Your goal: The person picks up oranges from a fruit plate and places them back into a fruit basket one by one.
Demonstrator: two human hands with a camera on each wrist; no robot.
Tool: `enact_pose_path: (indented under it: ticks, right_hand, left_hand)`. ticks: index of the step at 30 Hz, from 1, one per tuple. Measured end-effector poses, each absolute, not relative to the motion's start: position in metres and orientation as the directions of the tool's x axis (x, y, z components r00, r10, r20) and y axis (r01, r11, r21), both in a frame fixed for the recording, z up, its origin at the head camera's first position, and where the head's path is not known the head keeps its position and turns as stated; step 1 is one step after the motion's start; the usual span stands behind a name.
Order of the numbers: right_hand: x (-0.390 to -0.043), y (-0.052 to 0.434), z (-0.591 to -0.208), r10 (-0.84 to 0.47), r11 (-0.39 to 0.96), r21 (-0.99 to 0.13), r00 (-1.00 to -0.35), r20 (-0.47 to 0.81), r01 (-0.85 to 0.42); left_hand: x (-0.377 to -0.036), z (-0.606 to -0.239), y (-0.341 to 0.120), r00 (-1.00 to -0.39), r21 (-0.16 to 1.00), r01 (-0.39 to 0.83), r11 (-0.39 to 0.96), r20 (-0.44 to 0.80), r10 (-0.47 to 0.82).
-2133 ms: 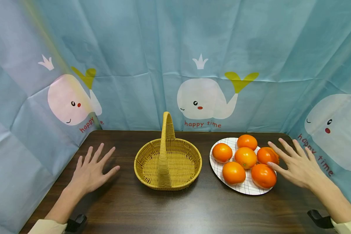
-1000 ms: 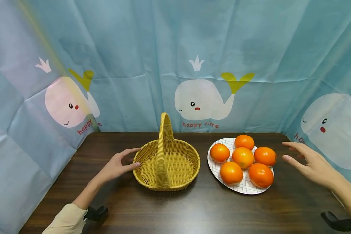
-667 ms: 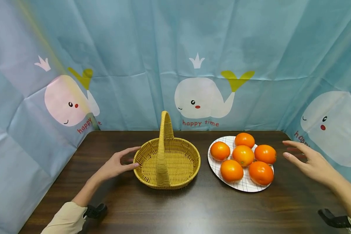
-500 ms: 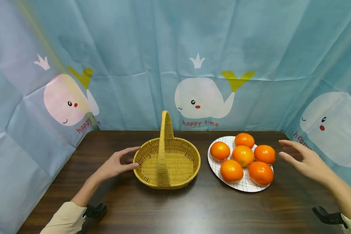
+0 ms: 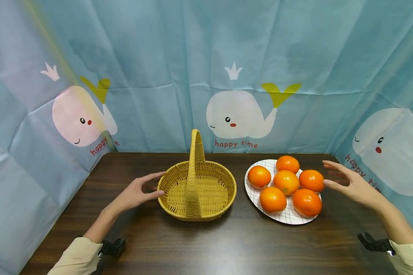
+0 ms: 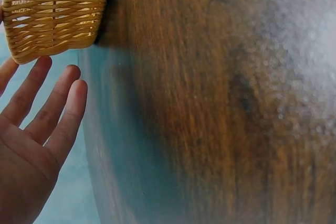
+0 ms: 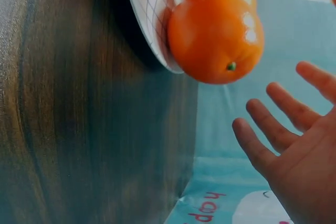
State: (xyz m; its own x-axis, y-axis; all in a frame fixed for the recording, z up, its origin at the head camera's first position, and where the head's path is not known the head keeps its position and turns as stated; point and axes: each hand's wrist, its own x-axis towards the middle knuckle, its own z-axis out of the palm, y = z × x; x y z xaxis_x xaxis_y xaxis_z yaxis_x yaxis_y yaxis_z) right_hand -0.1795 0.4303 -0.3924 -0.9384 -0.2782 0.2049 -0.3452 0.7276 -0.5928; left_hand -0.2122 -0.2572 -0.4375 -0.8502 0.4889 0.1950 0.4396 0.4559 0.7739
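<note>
A pale blue curtain (image 5: 151, 46), printed with whales and the words "happy time", is hung around the far side and both ends of the work area. In front of it a dark wood-grain table (image 5: 199, 248) is seen. Near the middle of the table an oval yellow wicker basket (image 5: 215, 191) is placed between the two hands, its arched handle (image 5: 192, 179) standing upright. To its right, and apart from it, a round white plate (image 5: 289, 214) marked with a grid is set.

The left hand (image 5: 136, 193) is held at the basket's left end, thumb and index finger parted around the rim; in the left wrist view the other fingers are stretched out and spread beneath the wickerwork. How firmly the rim is pressed cannot be told.

The right hand (image 5: 356, 187) is held just beyond the plate's right edge, thumb and fingers apart, the palm turned toward the fruit.

Six orange fruits (image 5: 286, 182) are borne on the plate, one in the centre and five around it. The rightmost fruit (image 5: 311, 180) is closest to the right hand; in the right wrist view a gap is shown between it and the fingertips, and a small green stem end (image 7: 231, 66) is seen on it.
</note>
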Motion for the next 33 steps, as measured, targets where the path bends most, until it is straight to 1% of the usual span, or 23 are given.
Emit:
enact_pose_path:
  ticks: [14, 19, 26, 33]
  right_hand:
    - [-0.189, 0.431, -0.407, -0.324, 0.653, -0.686, -0.937, 0.129, -0.320]
    - [-0.197, 0.429, -0.410, -0.316, 0.664, -0.687, -0.943, 0.100, -0.295]
    - [-0.211, 0.433, -0.417, -0.348, 0.658, -0.691, -0.935, 0.073, -0.299]
    - [-0.217, 0.436, -0.420, -0.373, 0.621, -0.728, -0.926, 0.050, -0.290]
  left_hand:
    - [-0.213, -0.439, -0.258, -0.848, 0.775, 0.445, 0.449, 0.202, 0.491]
    - [-0.214, -0.439, -0.258, -0.846, 0.765, 0.454, 0.458, 0.209, 0.490]
    - [-0.213, -0.439, -0.256, -0.842, 0.767, 0.458, 0.449, 0.213, 0.495]
    - [-0.212, -0.439, -0.258, -0.847, 0.770, 0.450, 0.452, 0.208, 0.489]
